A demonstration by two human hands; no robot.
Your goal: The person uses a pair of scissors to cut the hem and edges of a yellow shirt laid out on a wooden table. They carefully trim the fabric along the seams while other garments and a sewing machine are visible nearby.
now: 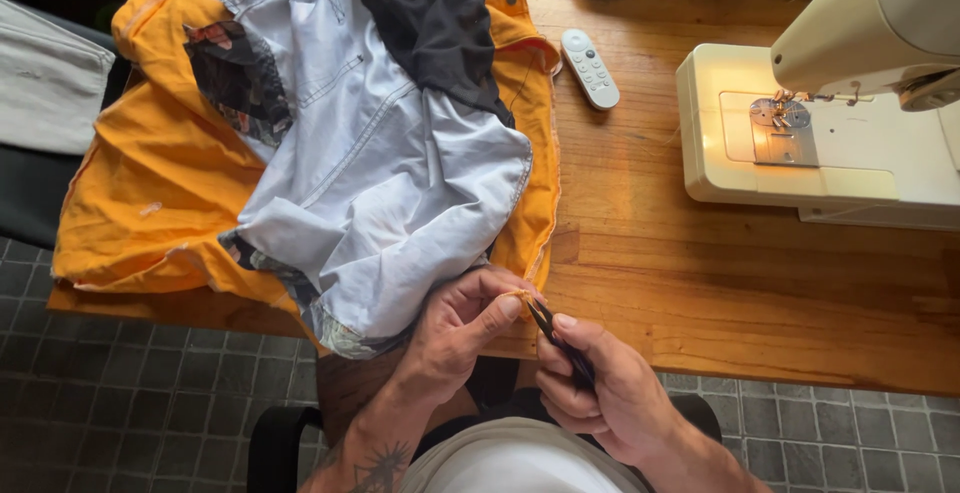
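- Pinching the edge of the orange fabric [150,173] at the desk's [700,293] near edge, left hand [462,328], thumb and forefinger closed in a narrow grip on a small fold or thread end; cannot tell which.
- Holding a small dark tool [560,341], right hand [600,393], grip closed around its handle, tip aimed toward 11 o'clock and meeting the pinched spot just beside the left fingertips.
- Lying at 10 o'clock from the hands, spread over the desk's left part and hanging over its edge, that orange fabric.
- Heaped on top of it, a pale grey-blue denim garment [390,173], with a black cloth piece [440,23] at its 12 o'clock end and a dark patterned patch [235,78] at its 10 o'clock side.
- Resting at 12 o'clock from the hands, just past the orange fabric's right edge, a white remote control [589,68].
- Standing at 2 o'clock, well apart from the hands, a cream sewing machine [830,123], lamp lit over its needle plate.
- Showing below the desk, grey tiled floor [120,403].
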